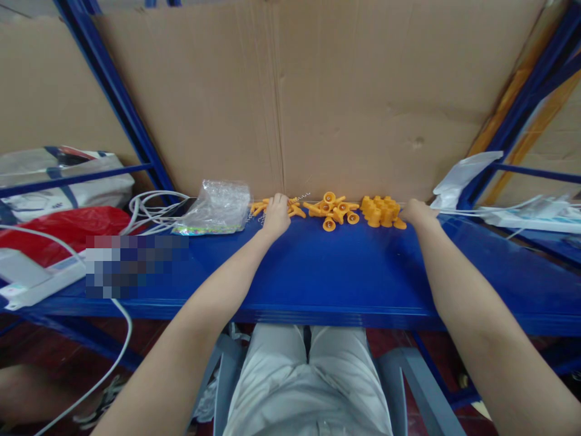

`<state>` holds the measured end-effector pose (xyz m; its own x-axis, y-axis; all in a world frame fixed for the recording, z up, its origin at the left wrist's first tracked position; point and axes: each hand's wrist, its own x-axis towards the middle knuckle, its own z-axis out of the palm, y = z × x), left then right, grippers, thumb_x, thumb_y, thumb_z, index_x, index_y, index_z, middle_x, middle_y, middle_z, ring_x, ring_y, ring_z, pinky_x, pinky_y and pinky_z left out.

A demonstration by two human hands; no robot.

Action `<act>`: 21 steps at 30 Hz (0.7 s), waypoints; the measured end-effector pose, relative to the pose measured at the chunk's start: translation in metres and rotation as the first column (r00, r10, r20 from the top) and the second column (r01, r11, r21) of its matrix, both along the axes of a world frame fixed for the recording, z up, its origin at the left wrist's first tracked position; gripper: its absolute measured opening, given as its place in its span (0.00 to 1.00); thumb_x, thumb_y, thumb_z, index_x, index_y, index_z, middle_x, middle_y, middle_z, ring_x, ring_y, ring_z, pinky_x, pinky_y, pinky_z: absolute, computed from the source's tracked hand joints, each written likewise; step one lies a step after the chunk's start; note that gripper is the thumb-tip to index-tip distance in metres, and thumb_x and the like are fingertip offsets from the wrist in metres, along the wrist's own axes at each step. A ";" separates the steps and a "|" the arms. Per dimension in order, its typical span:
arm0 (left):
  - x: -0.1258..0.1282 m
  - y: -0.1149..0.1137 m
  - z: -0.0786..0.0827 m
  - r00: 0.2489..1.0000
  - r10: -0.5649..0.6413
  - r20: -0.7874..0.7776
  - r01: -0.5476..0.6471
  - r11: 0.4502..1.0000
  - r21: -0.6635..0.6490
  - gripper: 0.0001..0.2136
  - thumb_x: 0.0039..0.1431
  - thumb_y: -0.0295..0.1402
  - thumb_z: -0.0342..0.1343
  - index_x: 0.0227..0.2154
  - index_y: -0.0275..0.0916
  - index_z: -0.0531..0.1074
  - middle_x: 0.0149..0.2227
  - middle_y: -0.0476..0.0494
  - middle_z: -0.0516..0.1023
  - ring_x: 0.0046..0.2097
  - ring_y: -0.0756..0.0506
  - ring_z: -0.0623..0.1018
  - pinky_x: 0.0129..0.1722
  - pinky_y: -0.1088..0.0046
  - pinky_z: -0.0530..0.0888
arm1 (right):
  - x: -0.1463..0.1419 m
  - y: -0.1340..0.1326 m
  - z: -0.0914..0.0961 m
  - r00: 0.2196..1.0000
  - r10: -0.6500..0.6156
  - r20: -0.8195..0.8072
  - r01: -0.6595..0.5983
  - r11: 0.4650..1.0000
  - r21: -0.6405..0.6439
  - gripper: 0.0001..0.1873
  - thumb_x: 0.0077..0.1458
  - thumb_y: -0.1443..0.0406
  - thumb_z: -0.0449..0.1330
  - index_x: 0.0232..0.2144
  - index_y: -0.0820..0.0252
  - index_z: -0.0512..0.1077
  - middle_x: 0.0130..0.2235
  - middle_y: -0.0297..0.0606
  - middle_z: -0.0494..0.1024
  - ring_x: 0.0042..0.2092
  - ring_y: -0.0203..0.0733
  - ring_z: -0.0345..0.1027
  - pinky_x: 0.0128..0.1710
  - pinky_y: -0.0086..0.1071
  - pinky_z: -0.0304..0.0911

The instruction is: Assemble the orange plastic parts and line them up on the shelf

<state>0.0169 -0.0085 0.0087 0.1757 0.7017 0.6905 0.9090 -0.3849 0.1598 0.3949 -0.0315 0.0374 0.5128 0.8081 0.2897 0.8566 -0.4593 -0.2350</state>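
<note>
Three small heaps of orange plastic parts lie along the back of the blue shelf [336, 272], against a cardboard sheet. My left hand [276, 215] rests on the left heap of slim orange pins [297, 209], fingers curled down among them; whether it grips one is hidden. The middle heap holds funnel-shaped orange pieces [333, 212]. The right heap is stubby orange caps [381, 212]. My right hand [416, 212] lies just right of the caps, fingers curled, touching the heap's edge. A few thin metal springs [303, 197] show near the pins.
A clear plastic bag [216, 208] lies left of the pins, with coiled white cable [152, 212] beyond it. A red bag [68, 227] and white box [27, 275] sit far left. White packaging [460, 178] and a white power strip [526, 218] lie right. Blue rack posts frame both sides.
</note>
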 end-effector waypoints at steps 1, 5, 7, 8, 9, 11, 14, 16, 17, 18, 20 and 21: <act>0.000 -0.001 0.001 1.000 0.006 -0.002 -0.006 1.000 0.005 0.15 0.58 0.16 0.46 0.43 0.37 0.70 0.49 0.34 0.74 0.52 0.36 0.72 0.56 0.56 0.71 | -0.003 -0.002 0.003 0.999 -0.036 0.004 0.036 0.998 -0.042 0.19 0.55 0.64 0.63 0.49 0.63 0.77 0.48 0.60 0.80 0.53 0.61 0.75 0.52 0.57 0.66; 0.000 -0.004 0.005 1.000 0.010 -0.014 -0.010 1.000 0.016 0.15 0.59 0.18 0.47 0.44 0.37 0.72 0.50 0.33 0.75 0.53 0.35 0.73 0.55 0.55 0.72 | -0.013 -0.011 0.010 0.998 -0.056 0.020 0.057 0.996 -0.076 0.22 0.55 0.67 0.62 0.53 0.67 0.75 0.50 0.64 0.79 0.53 0.61 0.76 0.52 0.53 0.68; -0.001 -0.005 0.007 1.000 0.013 -0.026 -0.013 1.000 -0.020 0.14 0.61 0.20 0.47 0.45 0.37 0.72 0.50 0.32 0.75 0.54 0.35 0.74 0.55 0.56 0.72 | -0.014 -0.013 0.011 0.998 -0.058 0.013 0.059 0.995 -0.077 0.24 0.55 0.68 0.61 0.54 0.68 0.75 0.51 0.64 0.79 0.53 0.60 0.76 0.50 0.49 0.70; -0.002 -0.005 0.007 0.999 0.016 -0.032 -0.017 0.999 -0.052 0.13 0.61 0.20 0.47 0.45 0.36 0.72 0.49 0.32 0.76 0.54 0.36 0.75 0.55 0.57 0.72 | -0.014 -0.014 0.011 0.998 -0.058 0.009 0.059 0.995 -0.082 0.24 0.55 0.69 0.60 0.55 0.68 0.74 0.51 0.64 0.78 0.53 0.60 0.76 0.48 0.47 0.70; -0.002 -0.005 0.007 0.999 0.018 -0.036 -0.021 0.996 -0.088 0.13 0.62 0.21 0.47 0.45 0.36 0.72 0.49 0.32 0.76 0.54 0.36 0.75 0.55 0.58 0.73 | -0.014 -0.014 0.011 0.998 -0.055 0.008 0.055 0.995 -0.087 0.24 0.55 0.70 0.60 0.55 0.68 0.74 0.51 0.63 0.78 0.53 0.59 0.76 0.47 0.46 0.71; -0.003 -0.005 0.007 0.999 0.028 -0.032 -0.032 0.987 -0.159 0.14 0.62 0.21 0.48 0.47 0.36 0.72 0.49 0.32 0.78 0.54 0.36 0.77 0.53 0.61 0.73 | -0.012 -0.013 0.010 0.999 -0.034 0.010 0.035 0.995 -0.097 0.25 0.55 0.70 0.59 0.56 0.68 0.74 0.51 0.63 0.78 0.53 0.58 0.76 0.45 0.44 0.71; -0.005 -0.006 0.008 0.997 0.073 -0.009 -0.073 0.972 -0.225 0.14 0.65 0.24 0.48 0.51 0.37 0.71 0.47 0.33 0.81 0.52 0.36 0.80 0.51 0.62 0.74 | -0.010 -0.012 0.009 1.000 -0.012 0.008 0.013 0.994 -0.107 0.25 0.55 0.69 0.59 0.55 0.68 0.74 0.50 0.63 0.79 0.53 0.59 0.76 0.44 0.43 0.72; -0.006 -0.007 0.010 0.994 0.112 0.006 -0.107 0.962 -0.252 0.14 0.66 0.25 0.48 0.51 0.38 0.70 0.45 0.34 0.82 0.51 0.36 0.81 0.49 0.64 0.75 | -0.010 -0.011 0.009 1.000 -0.020 0.000 0.020 0.994 -0.108 0.23 0.55 0.68 0.60 0.54 0.67 0.75 0.49 0.62 0.79 0.52 0.59 0.77 0.44 0.43 0.72; -0.007 -0.007 0.010 0.992 0.128 0.015 -0.119 0.957 -0.264 0.14 0.66 0.26 0.48 0.51 0.38 0.71 0.44 0.34 0.82 0.50 0.37 0.82 0.49 0.65 0.75 | -0.011 -0.010 0.009 1.000 -0.027 -0.003 0.027 0.994 -0.106 0.22 0.56 0.68 0.60 0.53 0.67 0.76 0.48 0.62 0.79 0.52 0.59 0.77 0.44 0.43 0.72; -0.007 -0.007 0.011 0.990 0.141 0.027 -0.128 0.953 -0.276 0.13 0.66 0.26 0.48 0.51 0.37 0.71 0.44 0.35 0.82 0.49 0.37 0.82 0.48 0.65 0.75 | -0.011 -0.010 0.009 0.999 -0.036 -0.004 0.035 0.994 -0.102 0.22 0.56 0.68 0.60 0.53 0.67 0.76 0.48 0.62 0.79 0.52 0.59 0.77 0.45 0.44 0.72; -0.009 -0.006 0.012 0.987 0.152 0.060 -0.129 0.949 -0.289 0.13 0.66 0.25 0.47 0.51 0.37 0.71 0.43 0.35 0.83 0.48 0.38 0.82 0.47 0.66 0.75 | -0.013 -0.010 0.009 0.999 -0.046 0.000 0.046 0.995 -0.086 0.22 0.56 0.68 0.60 0.53 0.68 0.76 0.49 0.64 0.79 0.52 0.60 0.77 0.46 0.45 0.72; -0.010 -0.005 0.011 0.986 0.148 0.079 -0.120 0.950 -0.288 0.14 0.66 0.24 0.47 0.51 0.37 0.71 0.43 0.35 0.83 0.48 0.38 0.82 0.47 0.67 0.75 | -0.013 -0.010 0.009 0.999 -0.047 0.003 0.047 0.996 -0.075 0.22 0.56 0.68 0.60 0.53 0.68 0.76 0.49 0.64 0.79 0.53 0.60 0.77 0.46 0.46 0.72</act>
<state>0.0070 -0.0138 0.0202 0.0081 0.8823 0.4706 0.9235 -0.1871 0.3349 0.3817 -0.0414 0.0459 0.5504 0.8026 0.2298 0.8340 -0.5154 -0.1973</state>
